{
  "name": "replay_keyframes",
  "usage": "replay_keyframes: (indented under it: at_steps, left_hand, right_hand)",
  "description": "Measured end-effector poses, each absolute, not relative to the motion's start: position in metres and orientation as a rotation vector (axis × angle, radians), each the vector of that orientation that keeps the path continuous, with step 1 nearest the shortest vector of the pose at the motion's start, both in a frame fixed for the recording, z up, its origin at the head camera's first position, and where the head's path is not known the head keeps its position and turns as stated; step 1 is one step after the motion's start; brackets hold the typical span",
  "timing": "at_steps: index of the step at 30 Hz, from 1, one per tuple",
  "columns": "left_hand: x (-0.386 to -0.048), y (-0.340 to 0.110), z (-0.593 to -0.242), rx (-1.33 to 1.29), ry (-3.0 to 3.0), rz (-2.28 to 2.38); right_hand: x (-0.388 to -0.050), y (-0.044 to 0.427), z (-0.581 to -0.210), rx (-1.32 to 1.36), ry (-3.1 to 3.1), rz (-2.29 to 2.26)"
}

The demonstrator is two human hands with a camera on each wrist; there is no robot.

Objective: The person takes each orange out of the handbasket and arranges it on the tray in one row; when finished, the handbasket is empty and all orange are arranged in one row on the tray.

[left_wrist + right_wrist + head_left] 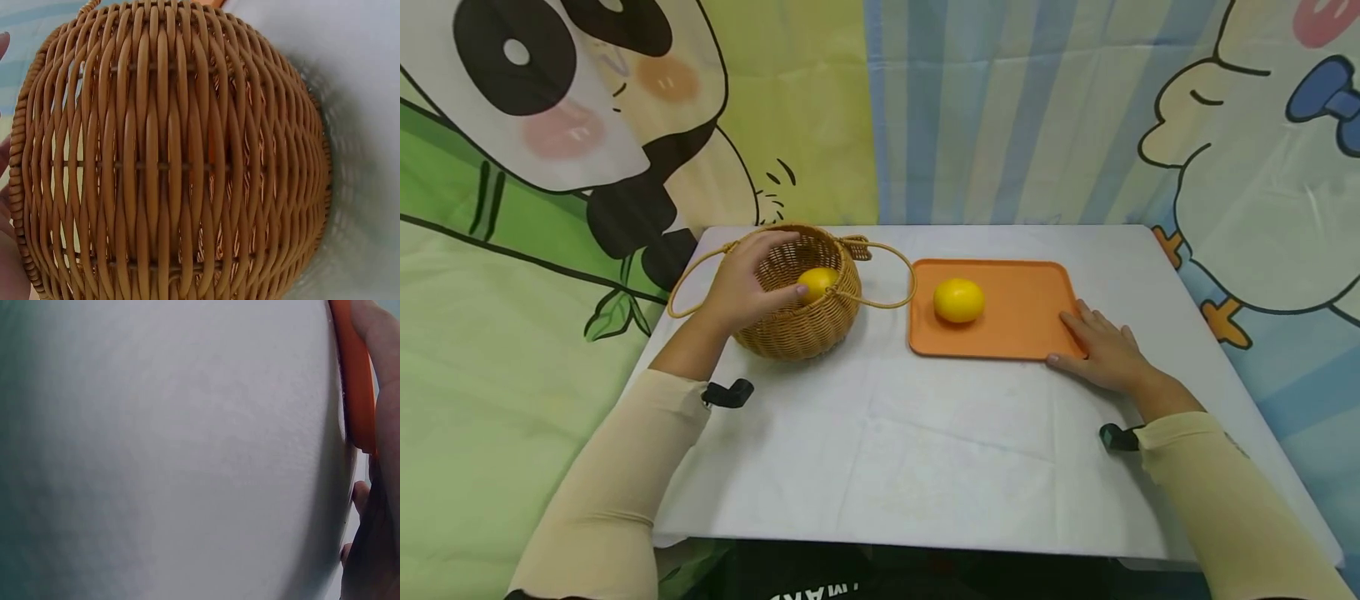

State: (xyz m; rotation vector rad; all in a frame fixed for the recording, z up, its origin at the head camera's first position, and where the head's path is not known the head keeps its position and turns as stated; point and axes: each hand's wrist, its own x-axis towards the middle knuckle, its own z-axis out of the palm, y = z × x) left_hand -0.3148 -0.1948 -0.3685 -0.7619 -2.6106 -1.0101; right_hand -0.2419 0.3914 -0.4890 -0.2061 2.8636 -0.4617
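Note:
A round woven wicker basket [801, 329] stands at the left of the table, and its weave fills most of the left wrist view. Inside it lies a yellow lemon [820, 282]. My left hand [747, 283] is over the basket's near-left rim, thumb and fingers spread apart above the opening. Its thumb tip is beside the lemon; whether they touch I cannot tell. A second lemon [958, 301] lies on the left part of an orange tray [1015, 312]. My right hand [1101, 350] rests on the tray's front right corner with its fingers spread.
Two thin looped handles stick out from the basket; the right handle [887, 306] reaches the tray's left edge. A white cloth [880, 450] covers the table. Behind it hangs a printed curtain [1000, 108] with cartoon animals.

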Motion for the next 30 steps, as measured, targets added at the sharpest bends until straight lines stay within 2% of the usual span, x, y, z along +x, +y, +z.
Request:
replay_keyframes:
  at_steps: [8,15,23,30]
  left_hand:
    - [-0.335,-0.202,-0.358,-0.671,-2.816,-1.039]
    - [-0.357,-0.198,-0.352,-0.748,-2.987,-1.071]
    - [-0.381,-0.189,-0.365,-0.791,-3.240,-1.185]
    - [-0.388,-0.185,-0.372,-0.730,-3.403,-1.136]
  right_hand:
    - [-0.247,0.390,-0.486,-0.216,2.871,-0.476]
    - [-0.248,0.393,-0.487,-0.213,2.878,-0.460]
    - [-0.244,0.396,-0.493,-0.216,2.892,-0.492]
    - [-0.243,0.395,-0.498,-0.224,2.897,-0.488]
